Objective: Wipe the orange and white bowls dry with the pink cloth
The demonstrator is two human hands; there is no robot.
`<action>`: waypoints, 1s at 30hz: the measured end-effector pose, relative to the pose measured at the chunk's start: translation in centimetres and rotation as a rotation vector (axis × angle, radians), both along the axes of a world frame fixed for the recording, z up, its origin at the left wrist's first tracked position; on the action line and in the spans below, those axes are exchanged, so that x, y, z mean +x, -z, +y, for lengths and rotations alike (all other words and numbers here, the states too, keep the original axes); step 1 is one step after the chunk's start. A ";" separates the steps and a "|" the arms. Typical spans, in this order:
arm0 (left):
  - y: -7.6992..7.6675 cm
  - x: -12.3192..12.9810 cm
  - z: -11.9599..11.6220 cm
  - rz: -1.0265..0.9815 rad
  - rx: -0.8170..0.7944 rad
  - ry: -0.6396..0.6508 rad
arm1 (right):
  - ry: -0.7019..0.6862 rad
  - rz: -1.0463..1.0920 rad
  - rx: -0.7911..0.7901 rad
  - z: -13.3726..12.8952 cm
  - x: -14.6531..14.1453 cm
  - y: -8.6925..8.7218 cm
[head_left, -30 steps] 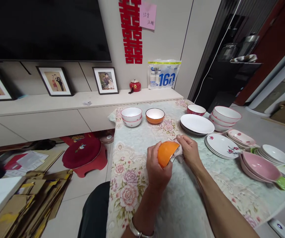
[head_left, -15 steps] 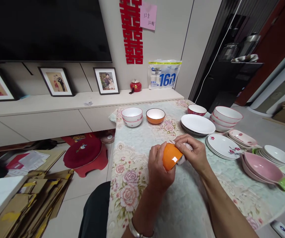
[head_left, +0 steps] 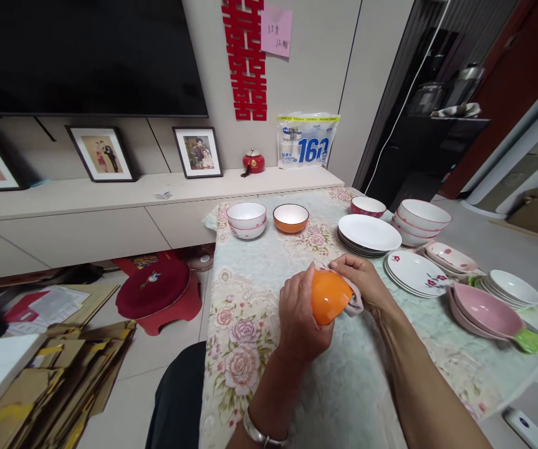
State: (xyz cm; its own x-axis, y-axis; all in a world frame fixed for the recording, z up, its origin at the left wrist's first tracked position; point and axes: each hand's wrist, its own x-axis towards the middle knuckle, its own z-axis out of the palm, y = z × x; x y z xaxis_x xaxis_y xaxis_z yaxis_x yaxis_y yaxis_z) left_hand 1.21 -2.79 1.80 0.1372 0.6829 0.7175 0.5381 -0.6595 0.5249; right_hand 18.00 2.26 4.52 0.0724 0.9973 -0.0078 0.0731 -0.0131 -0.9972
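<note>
An orange bowl [head_left: 330, 295] is held tilted above the table, its glossy outside facing me. My left hand [head_left: 300, 312] grips it from the left, fingers over the top and thumb below. At its right rim, my right hand [head_left: 361, 282] is closed on a pale pinkish cloth [head_left: 355, 302], pressing it against the bowl. Most of the cloth and the bowl's inside are hidden. Beyond my hands a second orange bowl [head_left: 290, 227] with a white inside stands upright beside two stacked white bowls with pink rims [head_left: 247, 228].
Right of my hands are white plates [head_left: 369, 232], flowered plates [head_left: 417, 272], large white bowls [head_left: 421, 229] and pink leaf-handled dishes [head_left: 486, 312]. All stand on a floral tablecloth [head_left: 240, 349]. Left on the floor are a red stool [head_left: 156, 288] and flattened cardboard [head_left: 58, 374].
The orange bowl has turned and shifted slightly right in my left hand. My right hand has moved down the bowl's rim a little, and more of the cloth shows below it.
</note>
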 end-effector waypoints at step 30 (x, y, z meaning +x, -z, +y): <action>0.7 0.8 -0.3 -0.506 -0.341 0.051 | -0.209 0.309 -0.165 1.6 -1.2 1.6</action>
State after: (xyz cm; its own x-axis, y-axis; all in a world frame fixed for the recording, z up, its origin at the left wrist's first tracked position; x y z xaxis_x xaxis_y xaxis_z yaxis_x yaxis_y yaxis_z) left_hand 2.03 -3.09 1.14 -0.1247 0.8872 0.4443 0.1391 -0.4278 0.8931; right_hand 16.79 3.83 2.95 -0.1624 0.9739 -0.1583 -0.2115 -0.1911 -0.9585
